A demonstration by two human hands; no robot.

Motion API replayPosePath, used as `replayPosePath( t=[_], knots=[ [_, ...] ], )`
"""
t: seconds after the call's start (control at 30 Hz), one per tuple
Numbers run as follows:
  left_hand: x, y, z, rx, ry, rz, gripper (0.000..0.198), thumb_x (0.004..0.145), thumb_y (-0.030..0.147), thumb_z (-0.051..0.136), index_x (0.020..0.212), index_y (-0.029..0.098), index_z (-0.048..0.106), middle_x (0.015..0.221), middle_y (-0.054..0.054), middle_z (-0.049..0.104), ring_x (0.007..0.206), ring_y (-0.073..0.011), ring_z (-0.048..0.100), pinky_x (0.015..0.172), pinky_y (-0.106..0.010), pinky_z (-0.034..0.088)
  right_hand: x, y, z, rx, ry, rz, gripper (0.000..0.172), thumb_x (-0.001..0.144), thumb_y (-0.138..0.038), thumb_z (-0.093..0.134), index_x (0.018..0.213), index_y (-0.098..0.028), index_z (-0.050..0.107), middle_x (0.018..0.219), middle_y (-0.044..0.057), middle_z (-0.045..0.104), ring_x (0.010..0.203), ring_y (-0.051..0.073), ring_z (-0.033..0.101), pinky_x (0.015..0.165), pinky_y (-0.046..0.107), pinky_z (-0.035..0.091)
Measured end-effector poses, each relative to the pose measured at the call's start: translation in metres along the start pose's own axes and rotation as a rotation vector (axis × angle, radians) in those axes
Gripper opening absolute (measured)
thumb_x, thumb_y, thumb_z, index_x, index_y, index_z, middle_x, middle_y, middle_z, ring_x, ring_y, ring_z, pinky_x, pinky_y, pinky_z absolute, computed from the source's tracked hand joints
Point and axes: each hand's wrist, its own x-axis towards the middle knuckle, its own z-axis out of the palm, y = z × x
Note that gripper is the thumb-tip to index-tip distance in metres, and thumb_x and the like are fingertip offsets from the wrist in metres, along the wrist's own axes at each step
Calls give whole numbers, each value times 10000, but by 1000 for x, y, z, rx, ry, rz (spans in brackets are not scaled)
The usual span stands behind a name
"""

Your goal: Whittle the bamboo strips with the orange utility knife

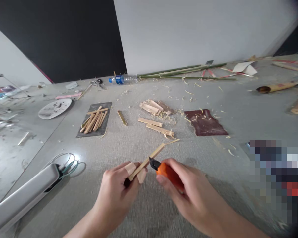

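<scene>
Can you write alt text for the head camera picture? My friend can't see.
The right hand holds an orange utility knife against a thin wooden strip in the left hand. Beyond lie wooden pieces, curled shavings and a plastic bottle.

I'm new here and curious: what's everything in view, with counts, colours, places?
wood strip: 1, pale, in left hand
knife: 1, orange, in right hand
wood pieces: several, pale, middle
shavings: many, pale, scattered
flat sheet: 1, grey, middle left
sticks: several, tan, on flat sheet
torn sheet: 1, maroon, middle right
bottle: 1, clear, back
stalks: several, green, back
plate: 1, white, left
long case: 1, silver, front left
clutter: unclear, mixed, far left
table: 1, grey, underneath
left hand: 1, front
right hand: 1, front
</scene>
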Motion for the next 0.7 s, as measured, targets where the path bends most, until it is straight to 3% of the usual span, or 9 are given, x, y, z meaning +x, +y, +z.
replayPosePath(
  t=[0.27,0.43,0.53,0.7],
  knots=[
    [-3,2,1,31,121,192,275,998,155,555,732,170,621,668,2,624,533,-79,550,521,-170,431,-1,-1,1,-120,19,-42,315,1072,-477,497,851,-254,467,676,-38,585,560,132,527,535,281,351],
    [-6,2,0,87,194,277,153,974,109,586,939,154,728,695,2,651,535,-75,579,527,-154,462,-3,-1,-2,-125,38,-78,304,1066,-477,508,860,-255,486,662,-43,587,544,129,534,527,275,342],
    [-7,3,1,108,226,281,164,953,98,618,1020,157,755,675,17,642,512,-68,563,506,-147,453,-2,-1,0,-152,31,-53,319,1063,-508,500,865,-258,485,676,-33,606,542,139,540,525,287,331],
    [-4,5,3,88,236,210,138,971,155,626,951,160,762,609,31,605,453,-63,515,425,-155,390,4,1,4,-208,11,6,357,1069,-555,454,872,-260,497,702,-5,654,558,161,576,541,303,341]
  ],
)
